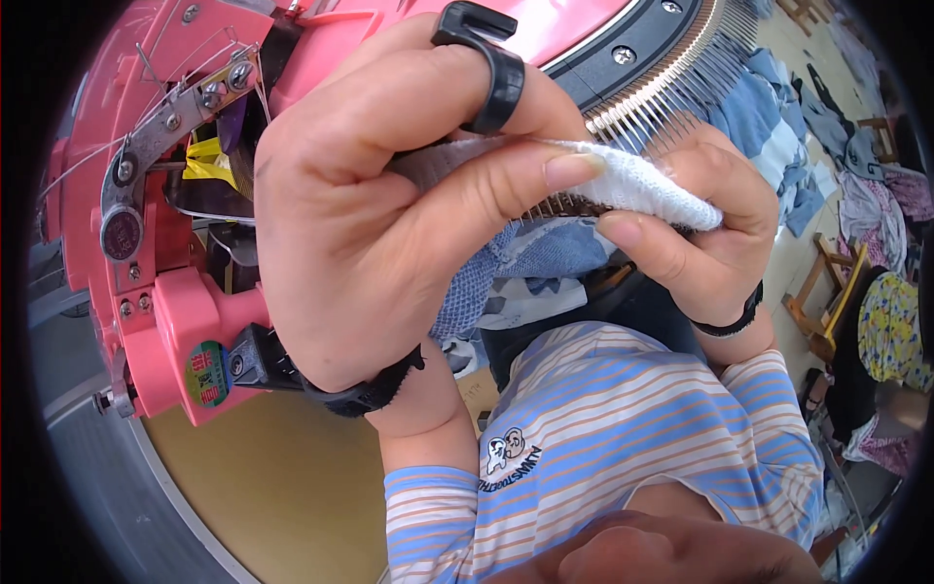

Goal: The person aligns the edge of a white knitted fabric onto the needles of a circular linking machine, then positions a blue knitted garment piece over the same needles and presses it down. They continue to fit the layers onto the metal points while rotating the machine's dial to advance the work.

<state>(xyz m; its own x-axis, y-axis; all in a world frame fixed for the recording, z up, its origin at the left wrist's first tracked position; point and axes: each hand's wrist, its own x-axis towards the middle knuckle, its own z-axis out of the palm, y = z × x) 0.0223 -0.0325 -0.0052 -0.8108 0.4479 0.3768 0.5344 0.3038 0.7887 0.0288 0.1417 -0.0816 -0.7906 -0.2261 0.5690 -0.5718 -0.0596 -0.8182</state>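
Observation:
A folded piece of white knitted fabric [647, 185] is stretched between my two hands, just in front of the row of metal points on a round pink machine. My left hand [379, 204] is closed on its left part, the thumb pressed on top. A black ring-shaped tool [501, 83] sits on a finger of this hand. My right hand [725, 214] pinches the right end between thumb and fingers. The row of points [671, 92] runs behind the fabric, and some of it is hidden by my hands. Whether the fabric hangs on any points, I cannot tell.
The pink machine [331, 39] fills the upper left, with a metal thread arm [146, 146] and a yellow piece [209, 161] there. Blue knitted cloth [545, 248] hangs below the points. Garments and a wooden stool [827, 292] stand on the floor at right, near another person [880, 409].

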